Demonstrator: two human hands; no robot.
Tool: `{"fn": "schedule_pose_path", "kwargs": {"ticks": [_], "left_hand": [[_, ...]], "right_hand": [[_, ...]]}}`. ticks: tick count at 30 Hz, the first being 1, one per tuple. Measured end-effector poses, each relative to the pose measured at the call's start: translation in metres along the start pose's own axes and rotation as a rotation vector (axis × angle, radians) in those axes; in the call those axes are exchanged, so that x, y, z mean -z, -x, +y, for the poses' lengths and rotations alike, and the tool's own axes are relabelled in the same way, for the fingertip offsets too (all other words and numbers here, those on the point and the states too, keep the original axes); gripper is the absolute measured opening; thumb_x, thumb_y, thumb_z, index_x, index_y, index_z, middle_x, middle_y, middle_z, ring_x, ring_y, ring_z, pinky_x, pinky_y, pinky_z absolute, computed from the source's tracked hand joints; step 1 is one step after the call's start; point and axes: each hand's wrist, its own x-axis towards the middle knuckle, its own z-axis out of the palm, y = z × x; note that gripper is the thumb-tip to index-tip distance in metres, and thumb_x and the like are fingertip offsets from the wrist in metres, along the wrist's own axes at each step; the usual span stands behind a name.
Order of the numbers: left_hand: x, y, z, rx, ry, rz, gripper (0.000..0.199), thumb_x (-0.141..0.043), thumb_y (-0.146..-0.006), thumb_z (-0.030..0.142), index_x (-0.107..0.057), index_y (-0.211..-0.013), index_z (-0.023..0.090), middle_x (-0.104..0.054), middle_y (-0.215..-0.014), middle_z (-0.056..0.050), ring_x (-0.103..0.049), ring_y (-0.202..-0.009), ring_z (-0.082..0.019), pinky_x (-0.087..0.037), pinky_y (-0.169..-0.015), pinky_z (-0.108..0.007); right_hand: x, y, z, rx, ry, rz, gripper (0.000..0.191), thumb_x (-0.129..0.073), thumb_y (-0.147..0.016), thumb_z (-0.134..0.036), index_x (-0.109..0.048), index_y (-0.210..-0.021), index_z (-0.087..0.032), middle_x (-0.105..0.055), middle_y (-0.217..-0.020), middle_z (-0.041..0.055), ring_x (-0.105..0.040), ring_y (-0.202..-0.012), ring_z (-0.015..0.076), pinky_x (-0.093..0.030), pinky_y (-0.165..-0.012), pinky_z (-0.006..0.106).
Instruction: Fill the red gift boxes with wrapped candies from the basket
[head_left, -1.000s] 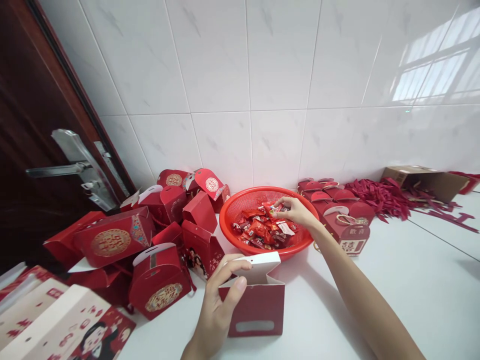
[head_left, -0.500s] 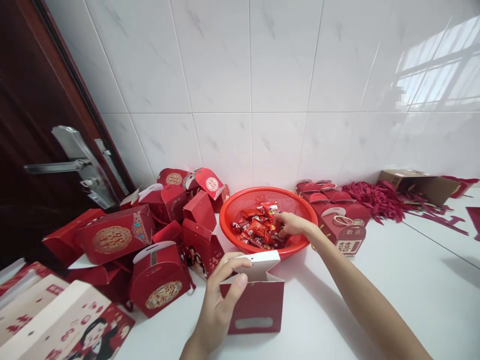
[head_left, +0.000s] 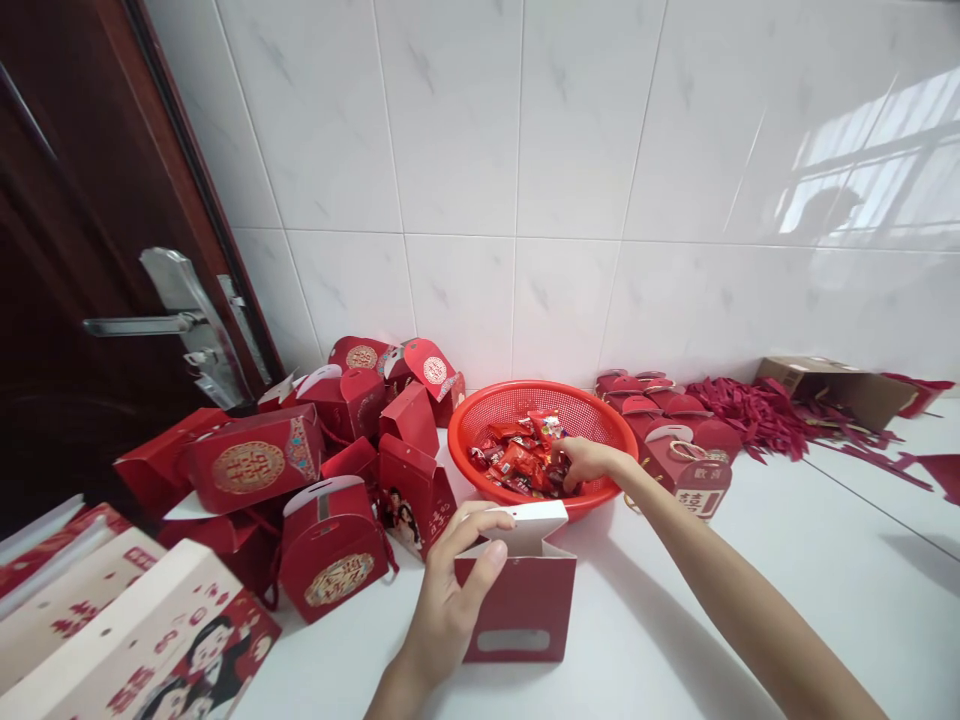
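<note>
An open-topped dark red box (head_left: 521, 605) stands upright on the white table, its white inside showing. My left hand (head_left: 457, 585) grips its left side, thumb and fingers at the upper edge. Behind it sits a red mesh basket (head_left: 480, 405) with wrapped candies (head_left: 521, 455) in it. My right hand (head_left: 586, 463) reaches into the basket's right side, its fingers bent and pressed down among the candies. What those fingertips hold, if anything, is hidden.
Many red gift boxes (head_left: 247, 465) crowd the left, with cream printed boxes (head_left: 142, 640) at the front left. Closed red boxes (head_left: 686, 465), crimson paper strips (head_left: 757, 415) and a cardboard box (head_left: 862, 390) line the right back. A tiled wall rises behind.
The view has shifted slightly, so everything sits a little to the right. My right hand's fingers stay among the candies, and my left hand keeps its grip on the box.
</note>
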Motion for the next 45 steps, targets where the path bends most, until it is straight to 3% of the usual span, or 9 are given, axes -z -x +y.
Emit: {"fn": "schedule_pose_path", "kwargs": {"ticks": [4,7,11,16,26,32,39,45], "left_hand": [[0.000,-0.001,0.000,-0.010,0.000,0.009,0.023,-0.056,-0.094,0.038,-0.073,-0.097,0.023,-0.068,-0.105,-0.007,-0.063,-0.107,-0.026,-0.051,-0.094,-0.034],[0.000,-0.002,0.001,-0.010,-0.006,0.015,0.024,-0.056,-0.093,0.039,-0.074,-0.097,0.022,-0.069,-0.104,-0.008,-0.063,-0.106,-0.027,-0.051,-0.093,-0.036],[-0.001,-0.003,0.003,-0.015,-0.005,0.008,0.026,-0.056,-0.093,0.039,-0.074,-0.098,0.022,-0.068,-0.103,-0.008,-0.063,-0.105,-0.026,-0.052,-0.093,-0.036],[-0.001,-0.003,0.003,-0.021,0.014,0.001,0.023,-0.057,-0.093,0.038,-0.073,-0.096,0.022,-0.068,-0.104,-0.008,-0.063,-0.106,-0.026,-0.051,-0.095,-0.036],[-0.001,-0.003,0.002,-0.018,0.020,-0.011,0.023,-0.055,-0.094,0.037,-0.071,-0.096,0.022,-0.067,-0.105,-0.007,-0.062,-0.106,-0.025,-0.049,-0.095,-0.035],[0.002,-0.002,0.000,-0.041,0.046,-0.054,0.021,-0.056,-0.093,0.036,-0.070,-0.103,0.023,-0.065,-0.108,-0.006,-0.060,-0.108,-0.025,-0.046,-0.097,-0.034],[0.009,-0.002,-0.002,-0.119,0.065,-0.129,0.033,-0.062,-0.088,0.045,-0.067,-0.115,0.027,-0.062,-0.116,-0.006,-0.056,-0.112,-0.028,-0.043,-0.096,-0.037],[0.013,-0.001,-0.001,-0.278,0.059,-0.274,0.047,-0.065,-0.084,0.057,-0.064,-0.121,0.028,-0.057,-0.121,-0.008,-0.056,-0.111,-0.030,-0.043,-0.095,-0.040]], "right_hand": [[0.010,0.010,-0.012,0.050,-0.298,-0.040,0.028,-0.067,-0.056,-0.018,-0.061,-0.083,-0.022,-0.062,-0.066,-0.0034,-0.060,-0.058,0.0147,-0.046,-0.051,0.024],[0.016,0.016,-0.020,0.073,-0.703,-0.010,0.032,-0.066,-0.054,-0.018,-0.060,-0.085,-0.021,-0.063,-0.067,-0.0026,-0.061,-0.061,0.0144,-0.047,-0.052,0.023],[0.020,0.023,-0.026,0.093,-0.893,0.047,0.034,-0.069,-0.052,-0.016,-0.059,-0.084,-0.021,-0.060,-0.064,-0.0039,-0.062,-0.063,0.0155,-0.050,-0.054,0.025],[0.020,0.030,-0.029,0.101,-0.891,0.119,0.036,-0.072,-0.054,-0.016,-0.062,-0.088,-0.021,-0.062,-0.066,-0.0035,-0.065,-0.067,0.0163,-0.054,-0.063,0.028],[0.015,0.035,-0.027,0.113,-0.823,0.127,0.040,-0.070,-0.051,-0.016,-0.066,-0.091,-0.020,-0.063,-0.062,-0.0041,-0.060,-0.061,0.0140,-0.049,-0.058,0.025],[0.016,0.040,-0.031,0.154,-0.840,0.176,0.035,-0.072,-0.052,-0.017,-0.066,-0.086,-0.019,-0.067,-0.070,-0.0029,-0.061,-0.062,0.0126,-0.047,-0.058,0.023],[0.020,0.078,-0.068,0.387,-0.838,0.089,0.036,-0.075,-0.060,-0.014,-0.066,-0.095,-0.018,-0.068,-0.076,-0.0025,-0.058,-0.059,0.0098,-0.047,-0.054,0.021],[0.012,0.123,-0.101,0.639,-0.638,-0.074,0.020,-0.063,-0.068,-0.005,-0.068,-0.084,-0.016,-0.065,-0.074,-0.0007,-0.052,-0.058,0.0086,-0.040,-0.051,0.020]]}}
